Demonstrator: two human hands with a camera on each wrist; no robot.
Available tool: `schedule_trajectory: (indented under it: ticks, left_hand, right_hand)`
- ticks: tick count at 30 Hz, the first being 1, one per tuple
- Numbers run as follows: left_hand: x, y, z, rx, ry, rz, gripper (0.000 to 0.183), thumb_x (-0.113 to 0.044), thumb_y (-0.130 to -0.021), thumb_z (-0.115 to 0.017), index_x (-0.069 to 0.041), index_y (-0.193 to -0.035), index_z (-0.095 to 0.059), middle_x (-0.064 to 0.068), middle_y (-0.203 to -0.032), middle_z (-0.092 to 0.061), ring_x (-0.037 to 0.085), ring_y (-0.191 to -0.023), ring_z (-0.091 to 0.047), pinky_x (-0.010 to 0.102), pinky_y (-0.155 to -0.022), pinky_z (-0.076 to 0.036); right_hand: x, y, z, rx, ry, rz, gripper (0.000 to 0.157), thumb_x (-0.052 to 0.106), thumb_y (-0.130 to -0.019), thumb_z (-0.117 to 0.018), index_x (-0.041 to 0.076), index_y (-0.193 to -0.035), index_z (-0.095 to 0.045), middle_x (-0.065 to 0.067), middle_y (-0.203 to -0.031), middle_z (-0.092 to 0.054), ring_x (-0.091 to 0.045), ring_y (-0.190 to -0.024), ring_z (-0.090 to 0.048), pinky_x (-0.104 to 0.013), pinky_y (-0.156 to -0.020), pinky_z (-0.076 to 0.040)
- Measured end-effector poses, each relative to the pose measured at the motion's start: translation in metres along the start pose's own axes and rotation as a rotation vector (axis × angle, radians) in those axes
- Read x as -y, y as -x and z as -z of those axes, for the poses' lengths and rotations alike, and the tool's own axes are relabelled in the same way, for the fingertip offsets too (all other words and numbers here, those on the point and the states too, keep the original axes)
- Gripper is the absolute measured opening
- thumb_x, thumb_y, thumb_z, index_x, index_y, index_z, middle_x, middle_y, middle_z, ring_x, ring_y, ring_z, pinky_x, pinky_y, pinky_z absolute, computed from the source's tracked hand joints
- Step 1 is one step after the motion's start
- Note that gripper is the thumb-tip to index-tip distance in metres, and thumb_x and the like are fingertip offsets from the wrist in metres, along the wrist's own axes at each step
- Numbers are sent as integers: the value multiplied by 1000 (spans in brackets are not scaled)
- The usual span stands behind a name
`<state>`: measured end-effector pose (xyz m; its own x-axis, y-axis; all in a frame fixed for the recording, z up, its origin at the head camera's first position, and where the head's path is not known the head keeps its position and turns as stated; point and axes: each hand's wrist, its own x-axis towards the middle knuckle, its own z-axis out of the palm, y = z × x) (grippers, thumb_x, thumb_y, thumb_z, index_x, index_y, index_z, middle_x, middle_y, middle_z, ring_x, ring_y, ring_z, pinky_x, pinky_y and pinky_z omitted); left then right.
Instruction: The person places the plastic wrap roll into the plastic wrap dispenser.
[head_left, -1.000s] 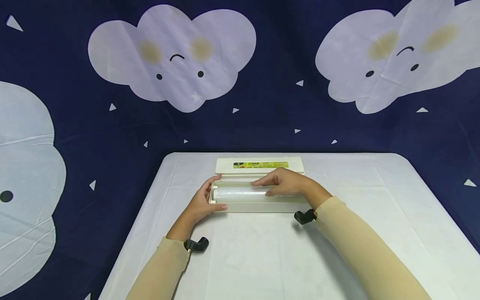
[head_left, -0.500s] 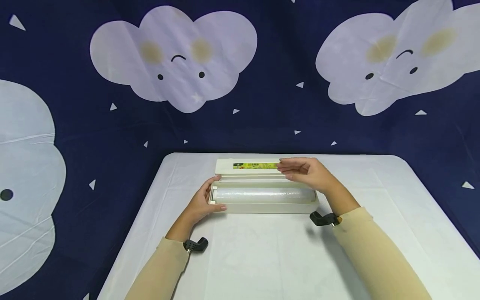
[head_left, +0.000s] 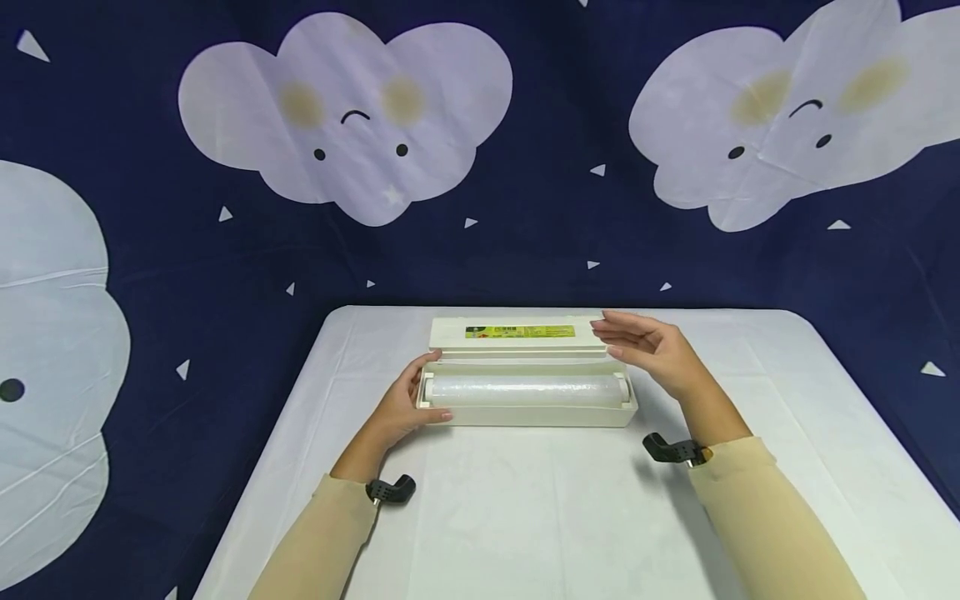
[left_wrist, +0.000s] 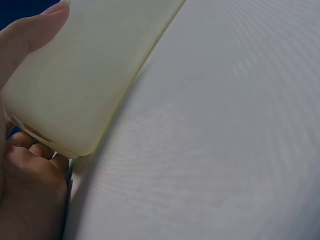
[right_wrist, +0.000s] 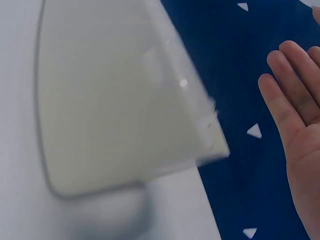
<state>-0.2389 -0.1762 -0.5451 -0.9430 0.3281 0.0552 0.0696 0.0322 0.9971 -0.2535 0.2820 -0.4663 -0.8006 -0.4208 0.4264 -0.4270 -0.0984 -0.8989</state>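
Observation:
In the head view a long cream plastic wrap dispenser box (head_left: 536,417) lies on the table. A roll of clear plastic wrap (head_left: 525,389) sits inside it between two end holders. Its lid (head_left: 447,335) is folded back behind it and carries a yellow-green label (head_left: 517,332). My left hand (head_left: 397,417) grips the box's left end, thumb on the front wall and fingers round the far side. The left wrist view shows that thumb over the box wall (left_wrist: 85,85). My right hand (head_left: 660,354) hovers by the lid's right end, fingers extended, holding nothing.
A white cloth covers the table (head_left: 525,517). Behind it hangs a dark blue curtain (head_left: 540,267) printed with clouds and small triangles. Each wrist wears a black camera, such as the right camera (head_left: 671,450).
My right hand has lifted off the wrap roll and moved right, to the right end of the lid. The left hand and the box have stayed in place.

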Motion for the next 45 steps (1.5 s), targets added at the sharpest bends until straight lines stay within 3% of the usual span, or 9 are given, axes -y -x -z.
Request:
schedule_trajectory:
  ticks: [10, 19, 25, 30, 35, 45]
  left_hand:
    - [0, 1, 2, -11, -30, 0, 114, 5, -68, -97, -22, -162, -39, 14, -149, -47, 34, -129, -55, 38, -104, -52]
    - [2, 0, 1, -6, -17, -4, 114, 9, -68, -95, -20, -163, -39, 17, -149, -46, 36, -129, -54, 37, -103, -52]
    - [2, 0, 1, 2, -21, -7, 115, 7, -68, -96, -21, -163, -39, 14, -150, -47, 34, -130, -54, 38, -103, -53]
    - [1, 0, 1, 7, -19, -12, 115, 6, -68, -96, -21, -163, -38, 13, -150, -47, 34, -131, -54, 38, -104, -53]
    - [0, 0, 1, 11, -23, -3, 114, 5, -70, -96, -21, -164, -37, 14, -150, -46, 34, -131, -53, 37, -104, -52]
    - [-2, 0, 2, 24, -9, -8, 114, 7, -70, -95, -20, -164, -37, 17, -151, -44, 35, -131, -53, 36, -103, -53]
  right_hand:
    - [-16, 26, 7, -62, 144, -107, 61, -12, -93, -73, -14, -149, -47, -36, -148, -49, -42, -138, -50, -42, -114, -42]
    - [-39, 47, 3, -28, 166, -99, 81, -19, -81, -81, -16, -151, -41, -38, -152, -43, -41, -146, -39, -38, -121, -31]
    - [-47, 57, -5, -40, 118, -156, 93, -19, -75, -85, -11, -156, -39, -32, -157, -39, -29, -148, -39, -26, -115, -38]
    - [-50, 60, -11, -63, 76, -197, 101, -18, -72, -88, -5, -158, -39, -29, -158, -39, -23, -141, -47, -27, -106, -49]
    - [-52, 62, -13, -86, 89, -201, 101, -18, -71, -89, -2, -159, -40, -27, -156, -42, -24, -133, -53, -27, -101, -53]
    - [-54, 63, -18, -106, 49, -172, 100, -22, -72, -85, -6, -158, -37, -31, -158, -36, -28, -136, -49, -27, -102, -51]
